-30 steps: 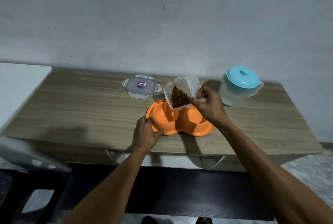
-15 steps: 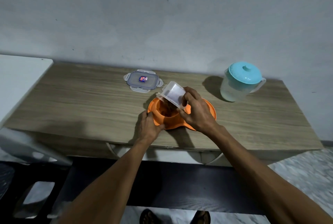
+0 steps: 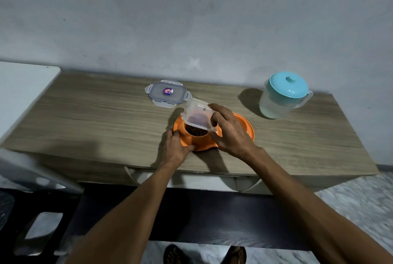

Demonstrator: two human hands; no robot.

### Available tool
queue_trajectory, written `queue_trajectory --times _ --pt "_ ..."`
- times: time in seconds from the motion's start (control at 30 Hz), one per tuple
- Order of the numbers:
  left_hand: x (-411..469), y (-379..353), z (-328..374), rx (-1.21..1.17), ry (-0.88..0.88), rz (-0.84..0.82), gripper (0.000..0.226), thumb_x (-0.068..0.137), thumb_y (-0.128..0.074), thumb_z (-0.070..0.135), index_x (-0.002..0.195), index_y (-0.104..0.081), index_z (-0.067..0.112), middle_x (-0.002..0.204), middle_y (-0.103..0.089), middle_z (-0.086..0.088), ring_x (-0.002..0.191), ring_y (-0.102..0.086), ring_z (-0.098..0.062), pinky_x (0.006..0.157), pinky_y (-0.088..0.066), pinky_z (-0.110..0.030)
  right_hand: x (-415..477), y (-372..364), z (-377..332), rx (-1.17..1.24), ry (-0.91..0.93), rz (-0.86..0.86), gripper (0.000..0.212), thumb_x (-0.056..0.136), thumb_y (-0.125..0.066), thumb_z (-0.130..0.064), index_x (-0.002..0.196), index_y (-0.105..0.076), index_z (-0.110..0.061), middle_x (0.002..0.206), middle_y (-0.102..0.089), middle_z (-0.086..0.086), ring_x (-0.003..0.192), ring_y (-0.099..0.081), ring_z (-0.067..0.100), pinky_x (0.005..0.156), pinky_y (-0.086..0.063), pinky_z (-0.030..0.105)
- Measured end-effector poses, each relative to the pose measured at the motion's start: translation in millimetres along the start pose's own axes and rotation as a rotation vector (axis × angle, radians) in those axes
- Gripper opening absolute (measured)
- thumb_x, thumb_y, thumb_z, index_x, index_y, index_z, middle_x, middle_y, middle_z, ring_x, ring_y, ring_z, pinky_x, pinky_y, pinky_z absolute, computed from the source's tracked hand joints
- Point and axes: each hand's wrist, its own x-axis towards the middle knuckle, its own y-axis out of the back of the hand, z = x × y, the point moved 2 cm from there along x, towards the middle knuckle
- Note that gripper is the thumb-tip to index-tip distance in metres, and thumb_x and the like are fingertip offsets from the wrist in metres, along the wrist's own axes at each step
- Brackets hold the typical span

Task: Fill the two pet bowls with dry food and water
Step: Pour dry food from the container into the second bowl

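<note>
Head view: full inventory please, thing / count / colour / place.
double pet bowl: 1, orange, table centre near front edge
dry food: brown, in left bowl
food container: 1, clear, tipped over left bowl
container lid: 1, clear with blue seal, flat behind bowl
pitcher: 1, translucent with teal lid, back right of table
table: 1, wood grain, against wall
feet: 2, dark footwear, bottom edge
left hand: steadies bowl's left rim
right hand: holds container

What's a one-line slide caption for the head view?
Right hand tips clear container of dry food into orange double bowl; left hand steadies its rim.
</note>
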Motion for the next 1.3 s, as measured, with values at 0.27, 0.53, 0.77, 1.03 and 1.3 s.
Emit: queue_trajectory --times 0.27,0.53,0.77,1.03,1.3 --pt "0.3 0.6 0.8 -0.002 0.013 -0.005 0.078 0.077 -0.08 0.036 0.144 -0.043 0.018 0.145 -0.037 -0.01 0.13 -0.047 -0.031 0.108 -0.041 -0.04 0.2 -1.1 -3.8 -0.052 0.091 -0.056 0.024 0.075 -0.072 0.002 0.09 -0.054 -0.003 0.138 -0.053 0.02 0.128 -0.048 0.035 0.102 -0.043 0.033" --pt "-1.0 -0.7 0.8 -0.013 0.012 -0.003 0.082 0.076 -0.08 0.039 0.144 -0.042 0.017 0.148 -0.034 -0.01 0.131 -0.045 -0.031 0.107 -0.04 -0.039 -2.0 -2.7 -1.4 -0.053 0.105 -0.058 0.026 0.074 -0.07 0.004 0.09 -0.052 -0.004 0.138 -0.053 0.022 0.13 -0.048 0.038 0.104 -0.044 0.04" --pt "0.1 1.1 0.1 0.0 -0.007 0.001 0.079 0.075 -0.08 0.04 0.141 -0.046 0.015 0.146 -0.038 -0.01 0.131 -0.045 -0.03 0.105 -0.04 -0.039 -1.9 -2.4 4.9 0.082 -0.048 0.084 0.026 0.076 -0.072 -0.001 0.091 -0.051 -0.003 0.14 -0.052 0.017 0.129 -0.048 0.028 0.098 -0.035 0.018" --pt "2.4 -1.3 -2.6 0.008 -0.025 0.009 0.079 0.071 -0.082 0.044 0.137 -0.051 0.013 0.149 -0.038 -0.01 0.136 -0.039 -0.028 0.106 -0.038 -0.041 19.4 4.7 33.9 0.497 -0.634 0.342 0.033 0.078 -0.075 -0.016 0.101 -0.052 -0.014 0.105 -0.059 0.002 0.101 -0.059 0.021 0.079 -0.058 0.039" --pt "5.3 -3.7 -6.1 0.022 -0.049 0.032 0.078 0.071 -0.081 0.047 0.136 -0.051 0.015 0.146 -0.041 -0.009 0.133 -0.042 -0.028 0.106 -0.041 -0.043 57.4 -27.2 98.5 0.904 -1.184 0.422 0.028 0.073 -0.072 -0.03 0.093 -0.055 -0.019 0.097 -0.065 0.008 0.091 -0.067 0.03 0.084 -0.058 0.054"
